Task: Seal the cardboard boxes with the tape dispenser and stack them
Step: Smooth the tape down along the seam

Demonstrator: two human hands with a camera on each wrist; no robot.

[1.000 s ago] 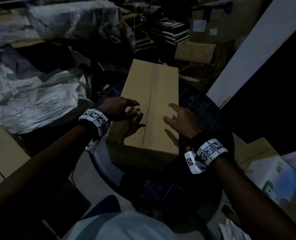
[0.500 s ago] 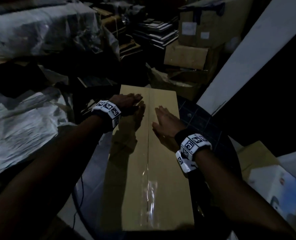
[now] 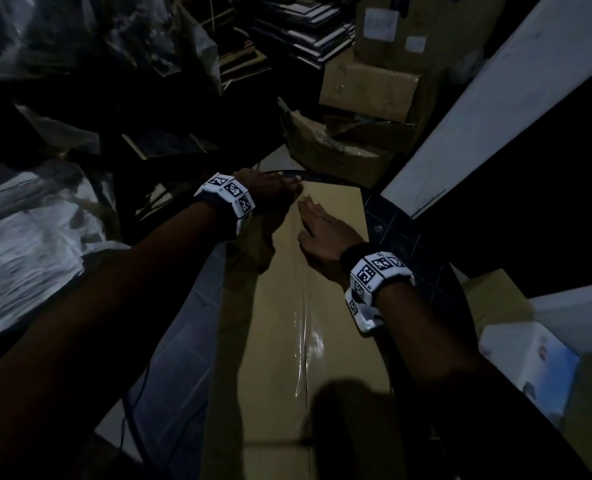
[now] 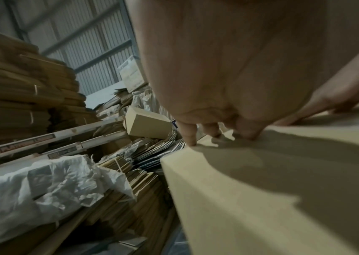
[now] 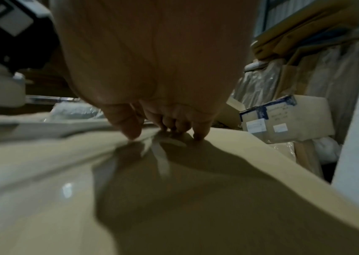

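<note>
A long brown cardboard box (image 3: 277,341) lies on a dark round table (image 3: 402,230), with clear glossy tape (image 3: 310,337) running along its top seam. My left hand (image 3: 270,188) rests at the far left corner of the box top, its fingertips (image 4: 192,141) touching the far edge of the box (image 4: 261,198). To the right of it, my right hand (image 3: 318,230) lies flat on the top by the seam. Its fingertips (image 5: 130,131) press down on the taped surface of the box (image 5: 195,207). No tape dispenser shows in any view.
Brown cartons (image 3: 367,84) are piled behind the table. A white board (image 3: 495,98) leans at the right. Crumpled plastic sheeting (image 3: 27,237) covers the left side. Another box (image 3: 530,358) sits low at the right. Bundles of flat cardboard (image 4: 21,86) are stacked beyond the box's left edge.
Both hands have slid along the box top from its near end to its far end. The box now stretches lengthwise under my arms, and the taped seam shows behind the hands.
</note>
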